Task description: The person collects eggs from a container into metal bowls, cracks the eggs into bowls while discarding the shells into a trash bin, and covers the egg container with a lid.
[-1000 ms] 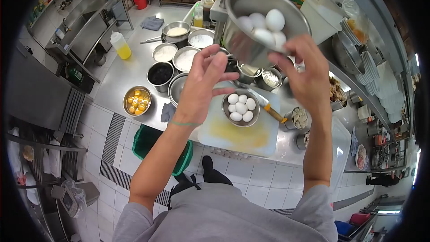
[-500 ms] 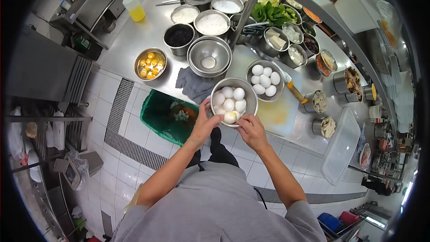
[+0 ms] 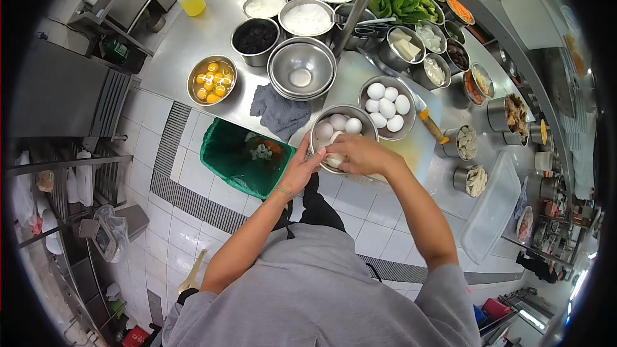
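Stainless-steel round bowl of oval white eggs handled at bright metal counter edge; right fingertips hidden

At left, a round steel bowl of yolks stood on the counter, well apart from the work. Below the front edge, a rectangular bin lined with green plastic gaped open, scraps inside. Next came a crumpled grey cloth, just beside a stack of shiny nested steel bowls.

The bare left hand was clamped on the near-left rim of the egg bowl, thumb over the edge. This hold was judged sound; it should check tipping. Whether the counter bore any weight could not be told; support beneath was advisable.

The bare right hand reached in at the near side, fingers bent together. Whether they gripped an egg could not be told. Good handling, in this judgement, called for light, even pressure at an egg's widest part, without knocking shells.

Further right, just beside, a second round steel bowl of white eggs sat on a pale cutting board; rim contact warranted avoidance. Beyond it lay a yellow-handled knife, calling for care near the right forearm.
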A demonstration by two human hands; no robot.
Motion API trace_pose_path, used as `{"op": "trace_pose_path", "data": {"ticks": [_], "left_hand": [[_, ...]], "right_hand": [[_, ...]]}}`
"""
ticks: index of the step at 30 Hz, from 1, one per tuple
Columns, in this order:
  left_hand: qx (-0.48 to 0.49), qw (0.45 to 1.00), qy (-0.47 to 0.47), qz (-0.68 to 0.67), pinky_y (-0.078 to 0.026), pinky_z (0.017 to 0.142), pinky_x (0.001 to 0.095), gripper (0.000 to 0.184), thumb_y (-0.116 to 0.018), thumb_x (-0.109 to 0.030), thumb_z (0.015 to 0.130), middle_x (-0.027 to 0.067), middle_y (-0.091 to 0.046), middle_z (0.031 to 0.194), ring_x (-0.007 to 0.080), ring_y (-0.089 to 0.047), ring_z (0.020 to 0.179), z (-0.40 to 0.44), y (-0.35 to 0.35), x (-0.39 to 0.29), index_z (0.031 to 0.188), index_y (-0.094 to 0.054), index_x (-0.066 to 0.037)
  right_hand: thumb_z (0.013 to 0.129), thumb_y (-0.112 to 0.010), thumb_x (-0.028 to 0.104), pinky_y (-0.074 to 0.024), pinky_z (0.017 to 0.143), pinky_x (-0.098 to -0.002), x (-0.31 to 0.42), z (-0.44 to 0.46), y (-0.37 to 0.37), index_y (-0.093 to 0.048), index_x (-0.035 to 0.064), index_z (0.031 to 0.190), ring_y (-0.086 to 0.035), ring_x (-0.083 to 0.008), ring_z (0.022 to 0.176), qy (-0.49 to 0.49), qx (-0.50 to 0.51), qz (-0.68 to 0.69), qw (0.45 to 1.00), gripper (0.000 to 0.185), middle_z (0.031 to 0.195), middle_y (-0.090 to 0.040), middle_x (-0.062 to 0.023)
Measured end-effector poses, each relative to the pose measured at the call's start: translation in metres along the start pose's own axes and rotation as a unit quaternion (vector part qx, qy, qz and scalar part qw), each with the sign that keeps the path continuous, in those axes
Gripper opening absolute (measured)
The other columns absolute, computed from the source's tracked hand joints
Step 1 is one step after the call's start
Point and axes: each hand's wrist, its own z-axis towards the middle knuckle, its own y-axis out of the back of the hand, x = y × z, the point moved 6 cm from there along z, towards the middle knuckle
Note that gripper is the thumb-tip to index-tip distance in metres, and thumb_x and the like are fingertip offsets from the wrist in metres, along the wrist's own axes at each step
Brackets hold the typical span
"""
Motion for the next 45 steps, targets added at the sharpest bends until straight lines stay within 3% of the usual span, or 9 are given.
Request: {"op": "trace_pose_path", "data": {"ticks": [3,10,12,15,22,33,38,41,45], "left_hand": [[0.001,0.999,0.001,-0.042,-0.045,0.100,0.0387,0.069,-0.060,-0.033,0.096,0.0070,-0.042,0.143,0.0178,-0.049,0.124,0.004,0.000,0.002,0.153,-0.025,-0.014],[-0.010,0.999,-0.010,-0.029,-0.047,0.097,0.0394,0.081,-0.065,-0.033,0.092,0.0135,-0.029,0.153,0.0245,-0.043,0.131,0.008,0.005,0.009,0.154,-0.018,-0.008],[-0.006,0.998,-0.012,-0.062,-0.046,0.098,0.0431,0.083,-0.066,-0.036,0.091,0.0148,-0.025,0.156,0.0278,-0.039,0.134,0.008,0.005,0.008,0.153,-0.020,-0.009],[-0.027,0.998,0.037,-0.031,-0.045,0.098,0.0454,0.083,-0.066,-0.039,0.091,0.0150,-0.024,0.156,0.0307,-0.038,0.136,-0.002,0.011,0.007,0.153,-0.020,-0.010],[-0.090,0.996,0.014,-0.009,-0.048,0.092,0.0392,0.074,-0.066,-0.032,0.092,0.0125,-0.033,0.153,0.0247,-0.060,0.114,-0.036,0.051,0.022,0.151,-0.026,-0.009],[-0.239,0.970,-0.004,-0.037,-0.051,0.085,0.0354,0.057,-0.062,-0.024,0.094,0.0137,-0.044,0.141,0.0241,-0.064,0.105,-0.101,0.128,0.046,0.144,-0.038,-0.009],[-0.256,0.965,-0.004,-0.052,-0.051,0.085,0.0353,0.057,-0.061,-0.022,0.094,0.0138,-0.046,0.140,0.0231,-0.064,0.104,-0.111,0.137,0.051,0.143,-0.037,-0.006],[-0.255,0.965,0.000,-0.065,-0.050,0.085,0.0326,0.055,-0.062,-0.019,0.094,0.0149,-0.046,0.140,0.0215,-0.064,0.104,-0.112,0.140,0.050,0.143,-0.039,-0.008],[-0.260,0.963,-0.006,-0.069,-0.050,0.084,0.0322,0.055,-0.062,-0.020,0.094,0.0146,-0.046,0.140,0.0209,-0.064,0.103,-0.115,0.148,0.046,0.143,-0.039,-0.008]], "right_hand": [[0.071,-0.064,0.011,-0.0508,0.083,-0.0453,-0.008,0.020,-0.007,-0.066,0.0096,0.109,-0.064,-0.0347,0.091,-0.015,0.164,-0.042,0.985,0.039,0.099,-0.066,-0.0166],[0.075,-0.058,0.012,-0.0522,0.072,-0.0363,-0.040,-0.016,0.036,-0.059,0.0041,0.124,-0.064,-0.0236,0.086,-0.076,0.028,0.287,0.955,0.049,0.101,-0.066,-0.0121],[0.083,-0.053,0.014,-0.0493,0.071,-0.0303,-0.041,-0.034,0.065,-0.051,0.0000,0.133,-0.060,-0.0175,0.086,-0.085,-0.113,0.630,0.764,0.051,0.108,-0.063,-0.0111],[0.092,-0.051,0.014,-0.0464,0.072,-0.0291,-0.050,-0.035,0.098,-0.043,-0.0032,0.138,-0.057,-0.0177,0.086,-0.017,-0.269,0.684,0.678,0.049,0.113,-0.059,-0.0140],[0.099,-0.056,0.021,-0.0440,0.068,-0.0270,-0.113,0.023,0.157,-0.048,0.0008,0.131,-0.053,-0.0130,0.079,0.007,-0.516,0.580,0.631,0.038,0.107,-0.060,-0.0086],[0.102,-0.050,0.028,-0.0396,0.050,-0.0199,-0.121,0.107,0.189,-0.053,0.0021,0.117,-0.046,-0.0065,0.059,-0.083,-0.570,0.440,0.689,0.030,0.089,-0.059,-0.0049],[0.103,-0.046,0.028,-0.0329,0.041,-0.0232,-0.145,0.088,0.190,-0.058,0.0038,0.100,-0.041,-0.0067,0.050,-0.085,-0.682,0.489,0.538,0.027,0.071,-0.052,-0.0002],[0.102,-0.047,0.029,-0.0331,0.042,-0.0228,-0.130,0.113,0.186,-0.058,0.0048,0.099,-0.042,-0.0071,0.049,-0.062,-0.585,0.471,0.657,0.027,0.071,-0.052,-0.0009],[0.102,-0.047,0.029,-0.0359,0.044,-0.0219,-0.143,0.105,0.181,-0.056,0.0054,0.110,-0.044,-0.0078,0.054,-0.086,-0.611,0.552,0.561,0.026,0.078,-0.057,-0.0051]]}}
